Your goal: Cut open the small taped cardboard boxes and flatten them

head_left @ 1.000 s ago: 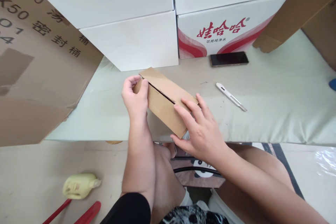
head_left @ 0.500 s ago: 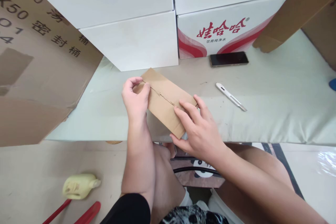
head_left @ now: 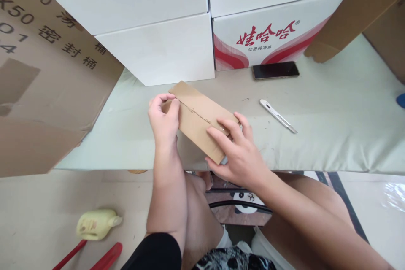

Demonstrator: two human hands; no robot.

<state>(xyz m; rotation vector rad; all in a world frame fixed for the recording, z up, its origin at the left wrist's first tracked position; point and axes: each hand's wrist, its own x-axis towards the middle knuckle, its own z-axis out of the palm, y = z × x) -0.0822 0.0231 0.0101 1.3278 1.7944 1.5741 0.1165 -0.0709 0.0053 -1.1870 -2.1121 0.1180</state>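
Between my hands is a flat brown cardboard piece (head_left: 196, 122), lying at a slant near the table's front edge, with a ragged slit along its middle. My left hand (head_left: 164, 116) pinches its upper left end between thumb and fingers. Spread over the lower right end, my right hand (head_left: 236, 147) grips the cardboard with its thumb at the near corner and a finger at the far edge. A white utility knife (head_left: 277, 116) lies to the right of the cardboard, its blade end pointing toward the lower right.
A black phone (head_left: 276, 70) lies before a white and red box (head_left: 265, 38). White boxes (head_left: 164, 50) stand behind the cardboard. A big brown carton (head_left: 47, 84) is at left, another (head_left: 344, 17) at right. On the floor sits a yellow bottle (head_left: 96, 224).
The fingers of my right hand have shifted slightly on the cardboard, and its lower right end has moved up a little. My left hand keeps its pinch.
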